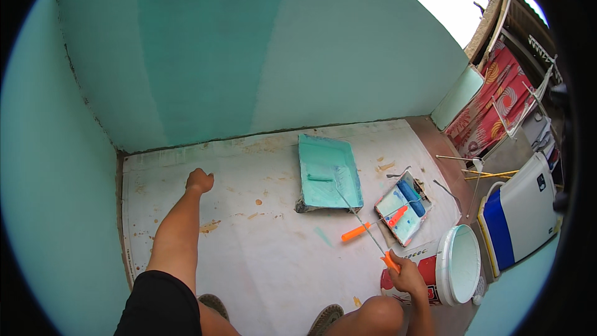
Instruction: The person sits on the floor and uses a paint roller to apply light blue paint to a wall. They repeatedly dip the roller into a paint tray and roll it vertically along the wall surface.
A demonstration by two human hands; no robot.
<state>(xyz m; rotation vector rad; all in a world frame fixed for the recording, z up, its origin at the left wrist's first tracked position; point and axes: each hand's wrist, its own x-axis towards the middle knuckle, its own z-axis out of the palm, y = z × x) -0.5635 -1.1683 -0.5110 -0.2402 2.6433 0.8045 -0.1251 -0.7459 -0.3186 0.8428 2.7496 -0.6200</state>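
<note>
My right hand [409,275] is wrapped round the orange handle of a long-rod paint roller [320,178]. Its small roller head rests in a large paint tray [310,196] coated with teal paint. To the right stands a smaller paint tray [390,204], holding a blue-sleeved roller [411,198] and an orange-red piece [398,216]. Another orange handle [356,232] sticks out from that tray, crossing under the rod of the roller I hold. My left arm reaches forward over the floor sheet; my left hand [200,180] is curled closed, with nothing visible in it.
A white and red paint bucket [460,264] lies tipped beside my right hand. The stained white sheet [261,255] covers the floor. Teal walls [211,50] rise ahead and left, with a darker painted band. At right are a white-and-blue box [519,211], a drying rack and red patterned cloth [491,99].
</note>
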